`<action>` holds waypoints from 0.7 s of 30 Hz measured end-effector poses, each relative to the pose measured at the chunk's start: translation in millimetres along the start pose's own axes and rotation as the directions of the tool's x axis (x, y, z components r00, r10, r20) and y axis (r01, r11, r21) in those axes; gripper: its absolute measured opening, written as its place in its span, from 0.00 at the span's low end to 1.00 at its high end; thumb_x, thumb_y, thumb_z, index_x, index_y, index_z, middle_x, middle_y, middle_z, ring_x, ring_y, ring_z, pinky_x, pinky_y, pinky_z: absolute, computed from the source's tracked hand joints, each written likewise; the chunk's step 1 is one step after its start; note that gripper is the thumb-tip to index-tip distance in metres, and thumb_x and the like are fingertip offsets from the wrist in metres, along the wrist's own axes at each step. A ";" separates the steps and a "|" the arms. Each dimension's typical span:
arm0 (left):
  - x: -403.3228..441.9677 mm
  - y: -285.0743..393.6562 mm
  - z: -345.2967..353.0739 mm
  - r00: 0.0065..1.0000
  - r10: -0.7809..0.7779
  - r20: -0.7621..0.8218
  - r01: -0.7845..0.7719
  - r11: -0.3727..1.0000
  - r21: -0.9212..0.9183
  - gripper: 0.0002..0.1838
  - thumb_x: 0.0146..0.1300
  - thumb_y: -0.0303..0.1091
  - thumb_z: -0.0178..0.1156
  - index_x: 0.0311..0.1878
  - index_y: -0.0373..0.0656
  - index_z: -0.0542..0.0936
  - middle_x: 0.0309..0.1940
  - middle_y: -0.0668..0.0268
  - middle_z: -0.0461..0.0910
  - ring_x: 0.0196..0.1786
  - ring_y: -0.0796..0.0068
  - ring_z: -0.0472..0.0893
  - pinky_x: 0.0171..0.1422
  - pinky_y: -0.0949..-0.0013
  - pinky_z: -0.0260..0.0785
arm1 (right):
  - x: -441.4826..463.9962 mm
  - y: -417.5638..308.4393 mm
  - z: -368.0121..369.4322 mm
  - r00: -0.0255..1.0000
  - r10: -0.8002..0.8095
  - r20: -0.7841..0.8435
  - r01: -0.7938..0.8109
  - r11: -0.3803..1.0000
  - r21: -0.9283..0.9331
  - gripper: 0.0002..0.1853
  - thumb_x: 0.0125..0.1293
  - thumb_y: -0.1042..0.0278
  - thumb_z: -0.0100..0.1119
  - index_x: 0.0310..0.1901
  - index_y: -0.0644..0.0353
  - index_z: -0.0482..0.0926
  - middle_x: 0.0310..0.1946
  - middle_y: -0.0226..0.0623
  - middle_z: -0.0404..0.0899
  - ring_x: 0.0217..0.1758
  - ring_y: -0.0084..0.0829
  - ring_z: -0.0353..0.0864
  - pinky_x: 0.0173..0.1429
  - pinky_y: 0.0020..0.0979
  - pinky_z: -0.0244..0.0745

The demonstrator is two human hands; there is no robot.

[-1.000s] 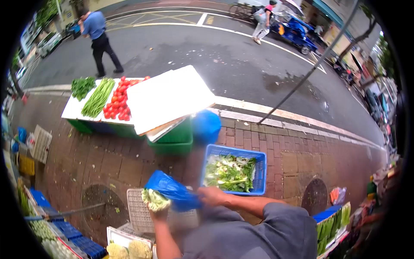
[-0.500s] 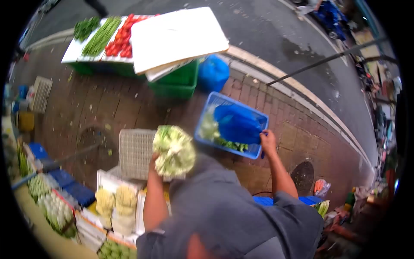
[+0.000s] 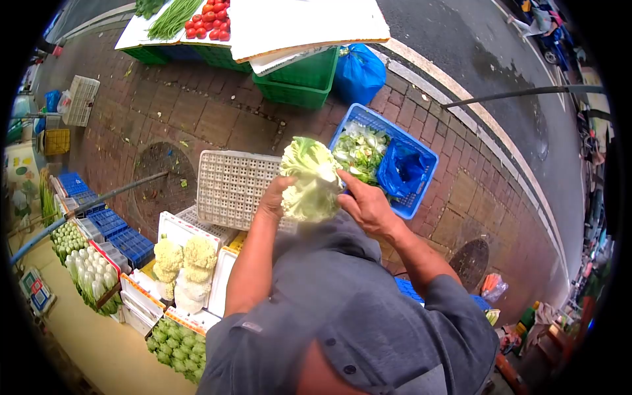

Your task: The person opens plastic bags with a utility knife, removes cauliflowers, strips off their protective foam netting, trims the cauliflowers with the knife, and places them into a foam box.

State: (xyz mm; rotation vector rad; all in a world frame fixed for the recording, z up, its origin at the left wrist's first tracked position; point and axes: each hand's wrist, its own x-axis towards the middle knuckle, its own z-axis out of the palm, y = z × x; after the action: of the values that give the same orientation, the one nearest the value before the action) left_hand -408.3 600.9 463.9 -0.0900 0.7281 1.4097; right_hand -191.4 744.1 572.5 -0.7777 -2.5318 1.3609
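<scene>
A pale cauliflower [image 3: 309,181] with yellow-green leaves is held up in front of my body. My left hand [image 3: 273,197] is closed on its left side. My right hand [image 3: 370,205] reaches the opposite side, its thumb and forefinger against the cauliflower's edge; the other fingers are curled. Behind the right hand, a blue plastic basket [image 3: 426,172] sits on the brick pavement with leaf trimmings [image 3: 361,148] and a crumpled blue plastic bag [image 3: 400,170] in it. The cauliflower's underside is blurred.
A grey plastic crate [image 3: 234,184] stands left of the cauliflower. Several more cauliflowers [image 3: 199,253] rest in a white foam box. Ahead are a green crate [image 3: 293,89], a tied blue bag [image 3: 359,71] and tomatoes [image 3: 209,23]. A pole [image 3: 99,201] crosses at left.
My right hand has let go of the blue bag, which now lies crumpled in the basket, and has come over to the cauliflower. The view has shifted, showing more of the stall.
</scene>
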 end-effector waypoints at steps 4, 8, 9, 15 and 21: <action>-1.2 -6.3 7.0 0.998 0.052 -0.038 -0.048 0.995 0.090 0.27 0.59 0.40 0.67 0.60 0.36 0.81 0.54 0.60 0.85 0.55 0.67 0.83 0.62 0.64 0.77 | 2.5 -2.9 5.2 0.975 0.149 0.164 -0.141 0.988 -0.058 0.34 0.73 0.55 0.58 0.73 0.64 0.59 0.42 0.60 0.83 0.44 0.61 0.82 0.48 0.51 0.77; 0.3 -13.8 -4.8 0.997 0.037 -0.069 -0.032 0.997 0.073 0.29 0.59 0.37 0.67 0.64 0.38 0.77 0.55 0.61 0.83 0.55 0.68 0.83 0.62 0.66 0.77 | 2.3 0.6 9.8 0.985 0.110 0.130 -0.106 0.994 -0.038 0.34 0.74 0.55 0.57 0.74 0.63 0.58 0.39 0.62 0.83 0.43 0.63 0.82 0.48 0.54 0.76; 0.5 -13.9 -6.8 0.997 0.037 -0.069 -0.032 0.997 0.069 0.30 0.59 0.37 0.67 0.64 0.38 0.77 0.55 0.62 0.83 0.55 0.68 0.83 0.62 0.65 0.77 | 3.3 -1.2 9.6 0.983 0.121 0.138 -0.116 0.992 -0.043 0.34 0.74 0.55 0.56 0.74 0.63 0.58 0.39 0.62 0.83 0.43 0.63 0.82 0.48 0.54 0.76; -2.2 -8.4 -4.2 0.996 0.007 -0.093 -0.002 0.998 0.058 0.31 0.58 0.36 0.68 0.66 0.38 0.75 0.57 0.61 0.82 0.57 0.67 0.83 0.63 0.64 0.78 | 3.8 11.1 10.7 0.984 0.100 0.144 -0.100 0.995 -0.008 0.30 0.75 0.56 0.54 0.74 0.58 0.61 0.44 0.63 0.82 0.48 0.63 0.81 0.51 0.53 0.76; 2.5 -13.2 -12.6 0.996 -0.001 -0.087 0.006 0.998 0.058 0.33 0.59 0.36 0.69 0.68 0.36 0.74 0.59 0.58 0.82 0.59 0.64 0.82 0.65 0.63 0.77 | 2.9 26.5 14.3 0.987 0.088 0.136 -0.100 0.991 0.090 0.31 0.76 0.55 0.54 0.76 0.53 0.60 0.49 0.64 0.82 0.52 0.61 0.81 0.56 0.51 0.76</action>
State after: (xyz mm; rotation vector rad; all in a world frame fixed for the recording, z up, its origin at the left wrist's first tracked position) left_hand -401.4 594.6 448.1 -0.1081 0.8402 1.3867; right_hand -189.5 747.1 542.4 -0.8242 -2.5324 1.6024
